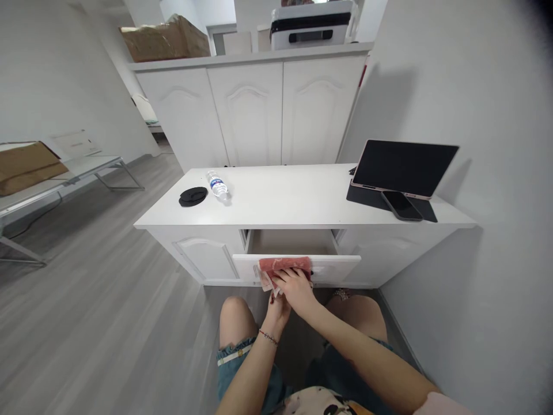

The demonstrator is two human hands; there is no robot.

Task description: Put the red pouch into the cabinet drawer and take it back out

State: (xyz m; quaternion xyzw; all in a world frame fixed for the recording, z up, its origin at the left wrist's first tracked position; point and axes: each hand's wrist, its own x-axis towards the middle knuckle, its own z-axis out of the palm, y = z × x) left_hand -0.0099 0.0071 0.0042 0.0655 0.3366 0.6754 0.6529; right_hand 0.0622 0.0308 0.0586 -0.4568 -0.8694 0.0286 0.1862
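A low white cabinet (285, 199) stands in front of me with its middle drawer (337, 265) pulled open. A red-pink cloth (283, 264) lies over the drawer's front edge. My right hand (296, 286) rests on the cloth, fingers curled over it. My left hand (276, 308) sits just beneath the right one, closed on the cloth's lower hanging corner. Both knees show below the drawer. What lies inside the drawer is hidden.
On the cabinet top lie a water bottle (218, 185) on its side, a black round pad (192, 196), a propped tablet (404, 167) and a phone (401, 206). Tall white cupboards (250, 112) stand behind. A wall runs close on the right; a folding table (64, 176) stands left.
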